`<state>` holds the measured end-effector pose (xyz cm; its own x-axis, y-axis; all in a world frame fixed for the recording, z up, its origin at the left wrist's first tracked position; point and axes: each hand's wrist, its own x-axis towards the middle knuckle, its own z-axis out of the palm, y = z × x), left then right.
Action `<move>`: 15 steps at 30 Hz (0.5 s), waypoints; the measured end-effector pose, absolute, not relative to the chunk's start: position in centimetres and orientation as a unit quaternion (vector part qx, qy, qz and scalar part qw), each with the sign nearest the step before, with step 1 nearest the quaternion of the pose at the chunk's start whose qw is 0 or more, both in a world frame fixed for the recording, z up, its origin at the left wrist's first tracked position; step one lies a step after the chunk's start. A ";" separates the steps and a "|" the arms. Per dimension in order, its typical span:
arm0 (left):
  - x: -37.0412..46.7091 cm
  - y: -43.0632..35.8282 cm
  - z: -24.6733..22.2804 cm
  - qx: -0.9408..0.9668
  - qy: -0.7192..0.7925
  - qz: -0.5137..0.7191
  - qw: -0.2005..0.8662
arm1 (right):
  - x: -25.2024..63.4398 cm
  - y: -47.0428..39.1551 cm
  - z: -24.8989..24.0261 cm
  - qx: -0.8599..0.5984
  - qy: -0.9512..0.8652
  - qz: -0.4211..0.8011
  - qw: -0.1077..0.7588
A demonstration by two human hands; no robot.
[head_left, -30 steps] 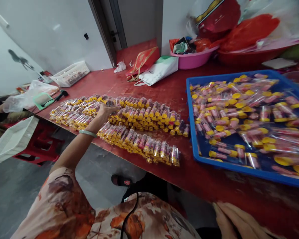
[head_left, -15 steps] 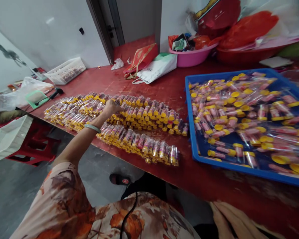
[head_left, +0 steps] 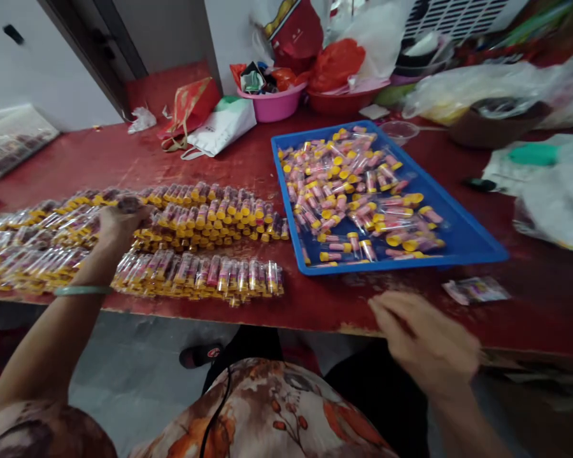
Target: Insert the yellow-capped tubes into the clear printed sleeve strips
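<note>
Apparently arranging stacked tubes [head_left: 198, 272], the left hand [head_left: 119, 222] bends over them, grip unclear; the right hand [head_left: 424, 340], loosely half-curled, seems empty; the next move needs lightness

Stacked yellow-capped plastic tubes [head_left: 202, 272] lie left of a blue rectangular plastic tray [head_left: 463, 236]; far right, apparently, a clear plastic bag [head_left: 482, 86].

My tubes [head_left: 203, 270] are clear, with yellow caps. Left on the tabletop [head_left: 315, 305] they lie stacked side by side in long rows, near and far, most caps facing me; my left hand [head_left: 121, 224] touches the far stack [head_left: 210, 219]. To the right, loose tubes [head_left: 351, 170] with pink insides lie jumbled in the blue tray [head_left: 463, 240].
</note>
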<state>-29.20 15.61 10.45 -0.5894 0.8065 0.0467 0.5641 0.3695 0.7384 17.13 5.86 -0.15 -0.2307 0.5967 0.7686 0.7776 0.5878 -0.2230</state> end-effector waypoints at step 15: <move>-7.1 5.7 3.7 0.113 0.454 0.492 0.735 | 16.5 24.8 -1.9 -0.413 -0.893 -0.025 0.177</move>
<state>-7.13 5.68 3.73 0.1046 0.8246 -0.5560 -0.6201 0.4911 0.6118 16.53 24.79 -1.91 -0.5963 0.7287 0.3367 0.7465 0.6576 -0.1012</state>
